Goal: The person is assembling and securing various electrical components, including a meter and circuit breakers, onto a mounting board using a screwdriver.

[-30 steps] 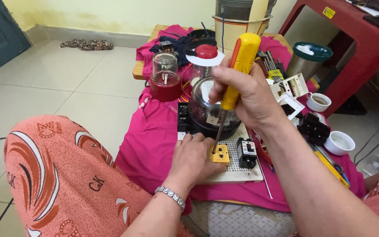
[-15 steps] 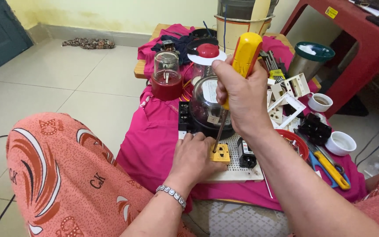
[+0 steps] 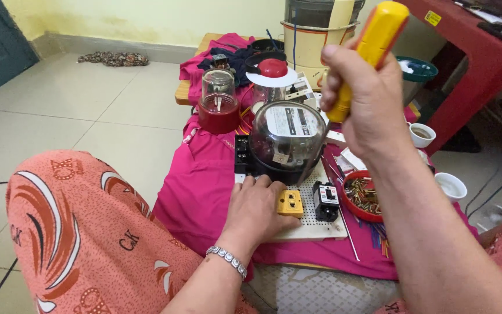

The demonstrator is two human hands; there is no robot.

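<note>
Yellow socket [image 3: 290, 203] held down on a white perforated board [image 3: 315, 228]

Left hand [image 3: 255, 210] presses fingers flat beside the socket; right hand [image 3: 367, 110], clenched on a yellow-handled screwdriver [image 3: 369, 51], is raised above. Behind the socket stands a glass-domed electricity meter [image 3: 287, 141]; a black breaker [image 3: 325, 200] sits just right.

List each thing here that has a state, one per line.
Left hand: pressed flat on the white board, beside the yellow socket.
Right hand: raised, gripping the yellow screwdriver.
Meter: upright, clear cover on.
Red bowl: filled with small metal parts.
Cups: upright.
</note>
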